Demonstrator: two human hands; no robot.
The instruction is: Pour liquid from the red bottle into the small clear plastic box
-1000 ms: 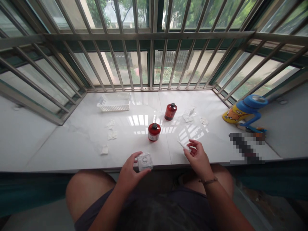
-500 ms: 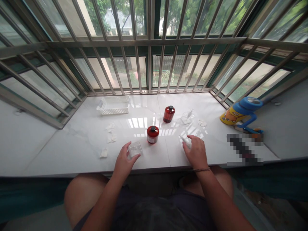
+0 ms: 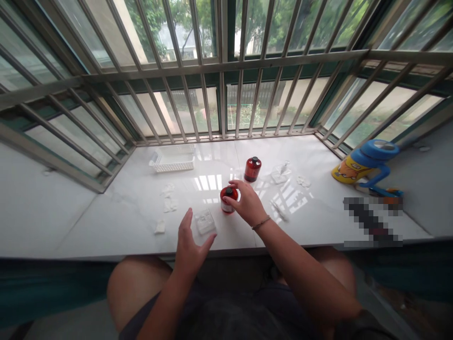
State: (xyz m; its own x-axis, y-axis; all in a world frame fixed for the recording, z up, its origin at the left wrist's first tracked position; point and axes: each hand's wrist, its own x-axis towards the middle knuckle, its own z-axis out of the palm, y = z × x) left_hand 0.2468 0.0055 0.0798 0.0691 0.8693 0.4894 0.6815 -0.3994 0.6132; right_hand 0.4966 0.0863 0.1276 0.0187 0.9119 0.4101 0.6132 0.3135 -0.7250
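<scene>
The right hand [image 3: 247, 204] grips the red bottle [image 3: 225, 204] at its black cap, fingers curled over the top. The bottle stands upright on the white worktop [image 3: 123, 208], towards the front edge. The left hand [image 3: 190, 241] is open with fingers spread and holds nothing, its thumb just beside a clear box [image 3: 205, 221] lying flat left of the bottle. A second bottle [image 3: 252, 169] stands behind, apart. A thin white tool [image 3: 279, 211] lies right of the right hand, paper scraps [image 3: 169, 203] lie to the left, and a basket [image 3: 172, 161] sits near the bars
</scene>
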